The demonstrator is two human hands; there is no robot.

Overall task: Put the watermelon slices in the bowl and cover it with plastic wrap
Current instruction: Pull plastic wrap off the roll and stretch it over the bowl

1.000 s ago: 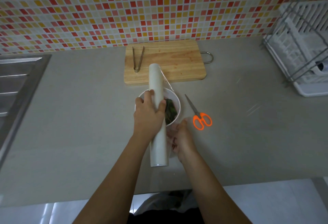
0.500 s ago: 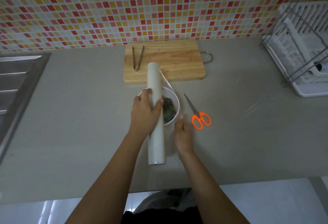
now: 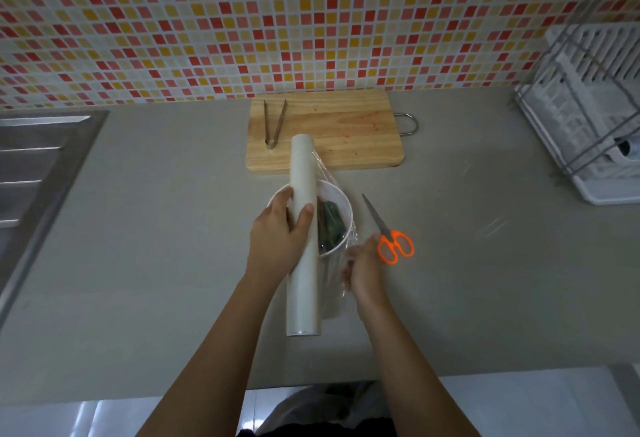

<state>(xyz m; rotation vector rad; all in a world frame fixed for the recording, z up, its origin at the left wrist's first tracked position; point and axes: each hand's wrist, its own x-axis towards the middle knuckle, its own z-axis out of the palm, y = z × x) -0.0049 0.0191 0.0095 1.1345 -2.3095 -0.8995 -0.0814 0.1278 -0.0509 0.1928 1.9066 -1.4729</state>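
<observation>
A white bowl [image 3: 341, 202] stands on the grey counter with dark green watermelon slices [image 3: 329, 225] inside. Across it lies a long white roll of plastic wrap [image 3: 302, 263], held by my left hand [image 3: 280, 239] around its middle. A clear sheet of wrap [image 3: 334, 274] runs from the roll over the bowl's right side. My right hand [image 3: 363, 268] pinches the sheet's free edge just in front of the bowl, beside the scissors.
Orange-handled scissors [image 3: 391, 237] lie right of the bowl. A wooden cutting board [image 3: 346, 135] with metal tongs [image 3: 273, 123] sits behind it. A steel sink [image 3: 31, 173] is at the left, a white dish rack [image 3: 595, 118] at the right.
My right hand has shifted right, away from the roll, drawing more clear wrap out over the bowl. The left hand and the roll have stayed over the bowl.
</observation>
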